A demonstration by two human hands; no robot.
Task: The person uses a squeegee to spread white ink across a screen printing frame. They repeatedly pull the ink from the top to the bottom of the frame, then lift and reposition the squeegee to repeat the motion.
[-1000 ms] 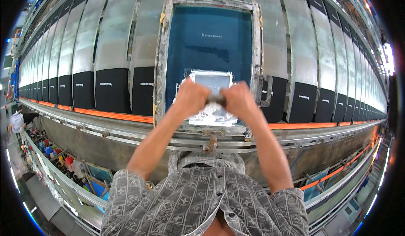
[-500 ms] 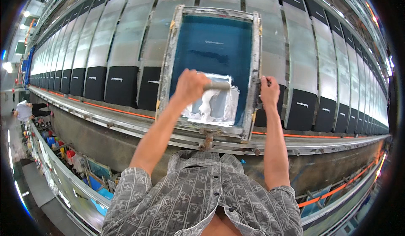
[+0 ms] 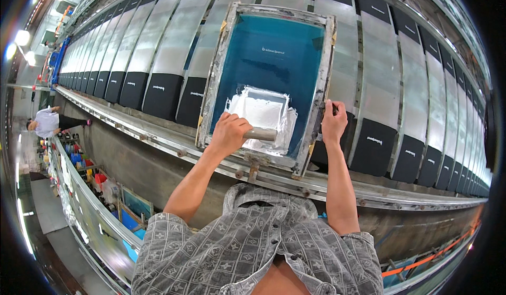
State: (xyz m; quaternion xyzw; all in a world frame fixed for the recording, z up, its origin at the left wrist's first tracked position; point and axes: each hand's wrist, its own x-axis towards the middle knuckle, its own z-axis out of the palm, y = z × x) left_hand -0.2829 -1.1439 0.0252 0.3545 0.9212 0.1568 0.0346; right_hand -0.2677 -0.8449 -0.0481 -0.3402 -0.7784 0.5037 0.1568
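my left hand (image 3: 229,132) grips grey cylindrical bar (image 3: 263,134), room toward twelve; right hand (image 3: 334,122) clasps rectangular metal frame's (image 3: 282,12) three-o'clock edge.

The pale-gridded grey shirt (image 3: 226,253) has dark buttons (image 3: 274,242) — and 2 short sleeves (image 3: 167,234).

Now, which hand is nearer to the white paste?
Left. The left hand, gripping a bar, is beside the paste; the right hand is farther, at the right of the frame.

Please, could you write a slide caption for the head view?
Left hand grips a squeegee over white ink on a blue printing screen, right hand at its frame.
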